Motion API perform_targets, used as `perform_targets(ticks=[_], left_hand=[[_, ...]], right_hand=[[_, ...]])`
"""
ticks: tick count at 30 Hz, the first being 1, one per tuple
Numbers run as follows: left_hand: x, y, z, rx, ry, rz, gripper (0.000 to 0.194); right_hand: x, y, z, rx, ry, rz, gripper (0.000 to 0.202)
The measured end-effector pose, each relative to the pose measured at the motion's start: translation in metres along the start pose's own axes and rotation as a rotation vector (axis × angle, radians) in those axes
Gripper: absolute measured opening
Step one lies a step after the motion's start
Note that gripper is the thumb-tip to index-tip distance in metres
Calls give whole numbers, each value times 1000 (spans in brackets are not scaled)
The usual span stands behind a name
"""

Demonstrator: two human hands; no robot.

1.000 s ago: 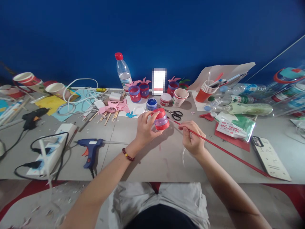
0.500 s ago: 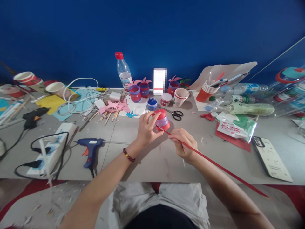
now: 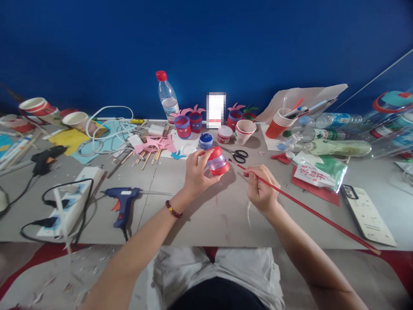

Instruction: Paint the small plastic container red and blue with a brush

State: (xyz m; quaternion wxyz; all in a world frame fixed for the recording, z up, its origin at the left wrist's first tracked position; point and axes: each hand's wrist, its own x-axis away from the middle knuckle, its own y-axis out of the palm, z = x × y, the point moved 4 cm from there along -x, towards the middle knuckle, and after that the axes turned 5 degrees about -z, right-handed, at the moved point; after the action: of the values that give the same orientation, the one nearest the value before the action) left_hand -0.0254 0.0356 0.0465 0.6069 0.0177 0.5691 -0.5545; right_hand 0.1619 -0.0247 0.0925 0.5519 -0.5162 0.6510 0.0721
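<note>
My left hand (image 3: 197,173) grips a small piece of plastic bottle (image 3: 218,161), with red bands at both ends and a pale, see-through purplish middle. It is tilted above the table. In my right hand (image 3: 262,186) is a long red paintbrush (image 3: 300,202), its tip pointing left, just apart from the banded piece. Behind them stand an open jar of blue paint (image 3: 205,141) and a jar with a pale pink top (image 3: 225,134). Black-handled scissors (image 3: 240,156) lie to the right of the jars. Several painted cups with eyes, such as this one (image 3: 183,127), stand at the back.
On the left lie a blue glue gun (image 3: 121,204), a power strip (image 3: 72,202) and pink paper cutouts (image 3: 155,144). A bottle with a red cap (image 3: 167,101) stands at the back. Rightward are stacked paper cups (image 3: 278,123), plastic bottles (image 3: 338,147) and a phone (image 3: 368,215).
My right hand has drawn the paintbrush back to the right, off the banded piece. My left hand has tilted that piece and shifted it slightly left.
</note>
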Motion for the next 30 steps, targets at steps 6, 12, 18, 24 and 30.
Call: perform_targets(ticks=[6, 12, 18, 24, 30], left_hand=[[-1, 0, 3, 31, -9, -7, 79], [0, 1, 5, 25, 14, -14, 78], [4, 3, 1, 11, 20, 17, 85], [3, 4, 4, -43, 42, -19, 95], [1, 0, 7, -78, 69, 1, 91]], right_hand=[[8, 6, 3, -43, -27, -70, 20], [15, 14, -6, -159, -111, -130, 22], [18, 18, -11, -256, -101, -174, 20], [16, 20, -12, -252, -82, -186, 21], [3, 13, -13, -154, -42, -124, 20]])
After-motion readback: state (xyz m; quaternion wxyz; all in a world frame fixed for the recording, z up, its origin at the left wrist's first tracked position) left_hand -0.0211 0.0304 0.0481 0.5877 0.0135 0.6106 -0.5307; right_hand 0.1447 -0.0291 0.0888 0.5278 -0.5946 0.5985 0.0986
